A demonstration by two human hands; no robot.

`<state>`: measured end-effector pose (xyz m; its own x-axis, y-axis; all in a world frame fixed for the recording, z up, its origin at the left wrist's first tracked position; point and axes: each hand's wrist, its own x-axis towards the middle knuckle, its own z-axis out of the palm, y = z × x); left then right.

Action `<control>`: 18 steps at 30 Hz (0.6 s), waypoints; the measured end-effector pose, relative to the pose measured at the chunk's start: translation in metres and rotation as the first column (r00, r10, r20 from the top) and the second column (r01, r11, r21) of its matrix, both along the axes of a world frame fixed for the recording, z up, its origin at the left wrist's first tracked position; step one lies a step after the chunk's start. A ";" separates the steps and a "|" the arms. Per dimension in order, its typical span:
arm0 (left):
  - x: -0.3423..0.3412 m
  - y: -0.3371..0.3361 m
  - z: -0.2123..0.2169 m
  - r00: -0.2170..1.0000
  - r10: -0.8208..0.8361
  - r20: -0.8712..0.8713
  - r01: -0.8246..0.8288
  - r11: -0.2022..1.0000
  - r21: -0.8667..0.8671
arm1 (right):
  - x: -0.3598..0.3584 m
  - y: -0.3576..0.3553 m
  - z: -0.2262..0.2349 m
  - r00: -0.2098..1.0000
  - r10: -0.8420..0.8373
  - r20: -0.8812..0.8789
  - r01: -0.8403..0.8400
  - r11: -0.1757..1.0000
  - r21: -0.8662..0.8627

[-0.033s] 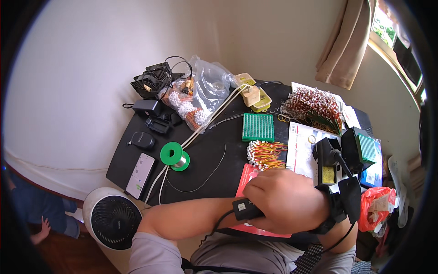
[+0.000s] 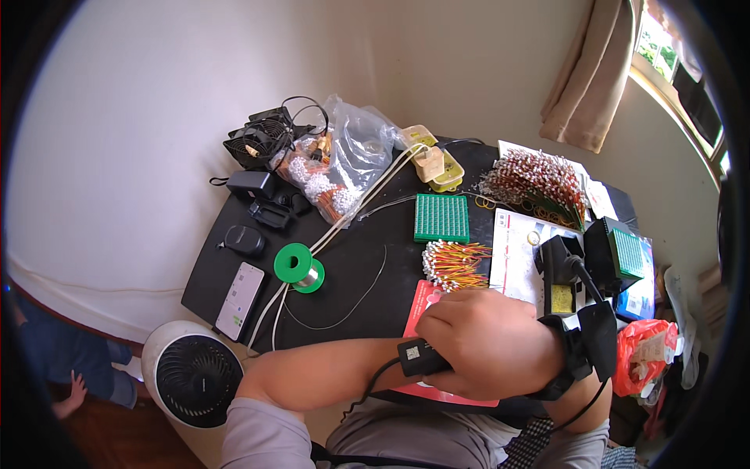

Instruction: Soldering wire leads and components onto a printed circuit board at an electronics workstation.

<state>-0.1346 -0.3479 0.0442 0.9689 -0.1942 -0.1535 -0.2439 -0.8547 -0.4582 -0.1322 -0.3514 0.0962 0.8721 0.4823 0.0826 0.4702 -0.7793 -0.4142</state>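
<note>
Over the front edge of the table, my right hand (image 2: 500, 340) lies across my left wrist, its fingers curled. A small black box-shaped device (image 2: 418, 359) with a black cable sits at the left wrist, between the thumb and fingers of my right hand. My left forearm (image 2: 328, 374) reaches in from the lower left, and my left hand is hidden behind the right one. A black strap with a wide black piece (image 2: 592, 341) circles my right wrist. Beneath the hands lies a red card (image 2: 422, 306). Just beyond is a bundle of orange and yellow wires (image 2: 457, 264) with white ends.
A green-rimmed spool of solder wire (image 2: 295, 266), a phone (image 2: 239, 300) and a white fan (image 2: 197, 374) are at left. Green grid block (image 2: 442, 218), bagged wires (image 2: 320, 184), wire pile (image 2: 535, 184), black stand with yellow sponge (image 2: 562, 298) and red bag (image 2: 642, 356) lie around.
</note>
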 end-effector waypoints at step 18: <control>0.004 0.003 -0.004 0.992 -0.106 -0.064 0.108 0.994 0.019 | -0.009 0.001 -0.020 0.998 -0.033 0.047 0.033 0.999 -0.006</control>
